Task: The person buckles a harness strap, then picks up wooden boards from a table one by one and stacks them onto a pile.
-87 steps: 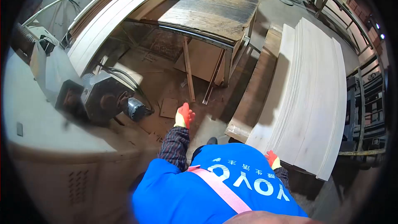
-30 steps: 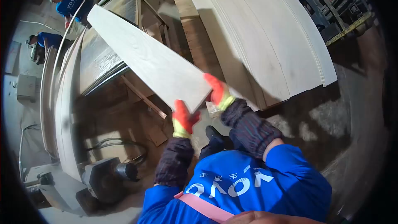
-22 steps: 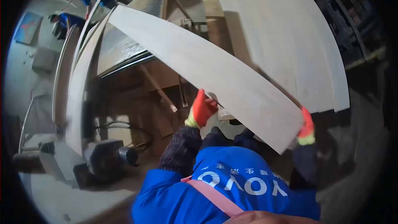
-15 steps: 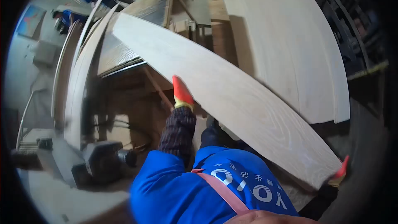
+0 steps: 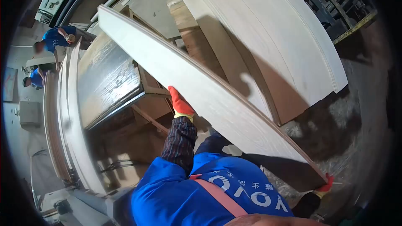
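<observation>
A long pale wooden board [image 5: 197, 90] stretches diagonally across the head view, tilted so that its far long edge shows. My left hand [image 5: 181, 104], in a red and yellow glove, is closed on the board's near long edge around its middle. At the lower right end, my right hand [image 5: 324, 185] grips the corner in a matching glove. The board hides part of the fingers of both hands. Beyond it lies a stack of wide pale panels [image 5: 272, 42].
A film-covered table [image 5: 111, 77] stands left of the board. Several long panels [image 5: 73, 117] lean on edge farther left. Two people in blue [image 5: 56, 39] are at the far left. A dark metal rack [image 5: 322, 4] is at the upper right.
The board has tipped from lying nearly flat to standing more on edge, with both hands still on it. The view has turned, showing more floor at the right.
</observation>
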The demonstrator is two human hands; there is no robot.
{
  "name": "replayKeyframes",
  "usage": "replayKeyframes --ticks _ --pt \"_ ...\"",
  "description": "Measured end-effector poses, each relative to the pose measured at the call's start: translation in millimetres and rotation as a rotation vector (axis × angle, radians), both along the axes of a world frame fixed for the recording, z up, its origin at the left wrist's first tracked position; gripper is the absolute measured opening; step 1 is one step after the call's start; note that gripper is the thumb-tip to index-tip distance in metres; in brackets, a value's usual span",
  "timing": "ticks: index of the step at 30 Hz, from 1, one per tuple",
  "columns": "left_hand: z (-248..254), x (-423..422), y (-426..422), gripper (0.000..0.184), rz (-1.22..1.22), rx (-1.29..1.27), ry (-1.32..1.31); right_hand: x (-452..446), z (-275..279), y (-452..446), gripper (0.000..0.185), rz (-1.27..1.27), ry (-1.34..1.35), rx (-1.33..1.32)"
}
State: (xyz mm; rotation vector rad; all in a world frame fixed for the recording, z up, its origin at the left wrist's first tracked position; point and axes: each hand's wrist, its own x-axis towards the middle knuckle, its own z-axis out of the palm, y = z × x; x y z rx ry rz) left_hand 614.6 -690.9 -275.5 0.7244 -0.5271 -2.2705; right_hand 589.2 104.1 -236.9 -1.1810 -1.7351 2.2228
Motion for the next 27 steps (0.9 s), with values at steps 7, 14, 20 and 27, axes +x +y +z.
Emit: replayKeyframes --ticks 7,14,20,27 --pt "-92.0 -42.7 -87.8 0.045 -0.425 -0.08 -0.191 98.2 -88.1 -91.0 0.062 -0.061 -0.319 -0.282" --pt "-211.4 -108.0 -8.3 0.041 -0.405 -0.04 -0.445 121.1 -77.2 -127.1 0.07 -0.359 -0.526 -0.206" --pt "-330.7 -103.4 55.5 0.041 -0.553 0.164 -0.418 145.4 -119.9 -58.8 0.073 -0.449 -0.585 -0.257" --pt "-407.7 -159.9 4.5 0.043 -0.696 -0.051 -0.475 132.1 -331.8 -65.2 0.065 -0.22 -0.501 -0.375"
